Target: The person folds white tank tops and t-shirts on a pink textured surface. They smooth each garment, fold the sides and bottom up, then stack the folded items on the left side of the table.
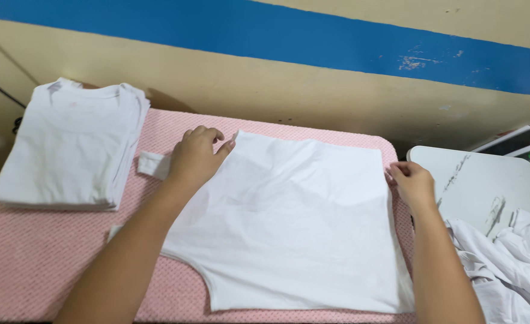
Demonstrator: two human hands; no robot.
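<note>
White t-shirt (289,222) lies flat mid pink padded tabletop (30,264). Left hand (196,157) pinches its far-left corner, right hand (412,183) pinches the right edge, fingers curled closed. Risk: uneven pull skews the fold, or cloth slides off the near edge. Folded shirt stack (72,144) sits at the far-left corner.

Your left forearm (127,252) hides part of the white shirt's (295,222) near-left side, and the crumpled white pile (511,264) runs off the frame's right edge.
</note>
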